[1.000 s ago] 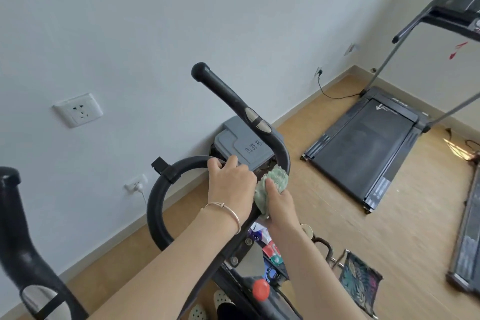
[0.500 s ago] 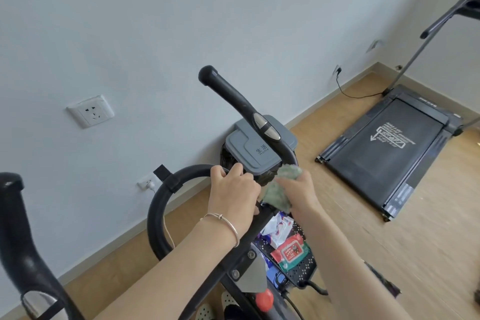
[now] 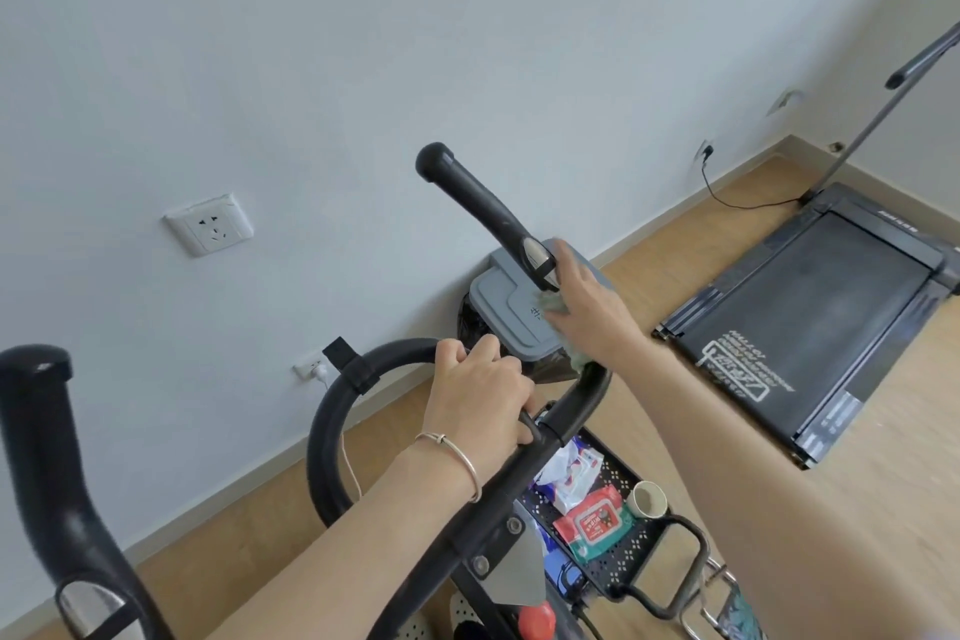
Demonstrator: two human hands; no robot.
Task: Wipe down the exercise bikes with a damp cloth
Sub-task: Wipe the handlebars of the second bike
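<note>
Head view: at centre, the left hand [image 3: 478, 400] curls tight round the loop bar of the bike [image 3: 332, 411]. At 1 o'clock from it, the right hand [image 3: 589, 314] wraps a green cloth [image 3: 551, 304] against the upright grip [image 3: 483, 208]; the fingers are blurred and the palm hides most of the cloth. The treadmill [image 3: 831, 307] at 3 o'clock is cut off.

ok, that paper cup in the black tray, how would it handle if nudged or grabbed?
Probably light and easy to tip: the paper cup stands loose on the perforated tray beside the wipes pack. Its thin walls would likely crush under a firm grip. Toppled, its round shape may let it roll.
</note>
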